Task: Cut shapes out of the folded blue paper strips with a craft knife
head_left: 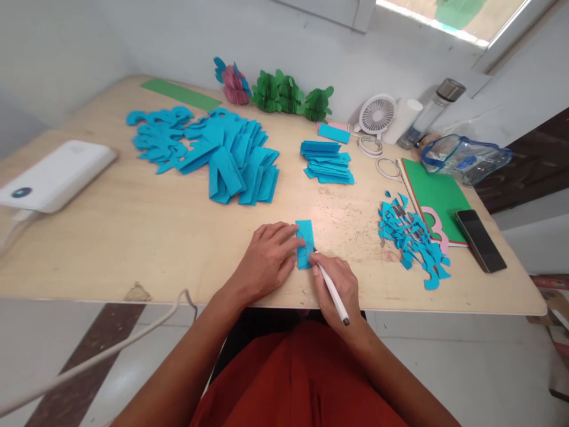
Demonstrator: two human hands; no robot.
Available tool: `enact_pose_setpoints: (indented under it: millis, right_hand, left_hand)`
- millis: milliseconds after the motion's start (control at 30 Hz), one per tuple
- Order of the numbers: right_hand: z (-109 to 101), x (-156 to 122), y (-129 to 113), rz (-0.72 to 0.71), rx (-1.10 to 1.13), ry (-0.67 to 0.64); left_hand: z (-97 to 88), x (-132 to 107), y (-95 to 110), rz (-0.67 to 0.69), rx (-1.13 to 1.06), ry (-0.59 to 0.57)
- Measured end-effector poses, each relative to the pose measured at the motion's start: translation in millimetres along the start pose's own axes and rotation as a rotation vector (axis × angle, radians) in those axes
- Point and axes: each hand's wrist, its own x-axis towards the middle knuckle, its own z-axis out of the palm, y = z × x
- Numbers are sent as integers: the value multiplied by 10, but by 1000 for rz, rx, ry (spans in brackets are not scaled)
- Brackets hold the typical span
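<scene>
A small folded blue paper strip (306, 237) lies on the wooden table (146, 237) near its front edge. My left hand (267, 261) lies flat on the strip's left side, fingers stretched over it. My right hand (335, 284) is closed on a white pen (332, 292), whose tip touches the strip's right edge.
A large heap of blue paper pieces (222, 151) lies at the back left, a neat blue stack (328, 161) in the middle, blue scraps (411, 237) at the right. Green sheets (433, 196), a phone (480, 240), a small fan (377, 114), tape rolls (370, 145), a bottle (429, 112) and paper ornaments (284, 92) are also there. A white device (56, 175) sits at the left.
</scene>
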Motion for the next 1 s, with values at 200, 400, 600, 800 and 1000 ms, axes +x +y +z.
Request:
enact_pose_setpoints:
  millis: [200,400,600,800,1000]
  right_hand:
    - [8,-5,1,-8,-18,2]
    - [-2,0,-8,4,-11,-5]
    - [-3,-3,-16,22,-18,-14]
    - [-4,-4,-5,16,-1,-12]
    - [-5,0,-6,4,-6,-14]
  left_hand:
    - [-66,-16,9,-9,-25,-64]
    - [-67,-8,3,-4,-44,-65]
    - [-63,-9,-7,6,-49,-69]
    - [-59,0,15,-11,-47,-59]
    - [-57,0,15,-5,-41,-62]
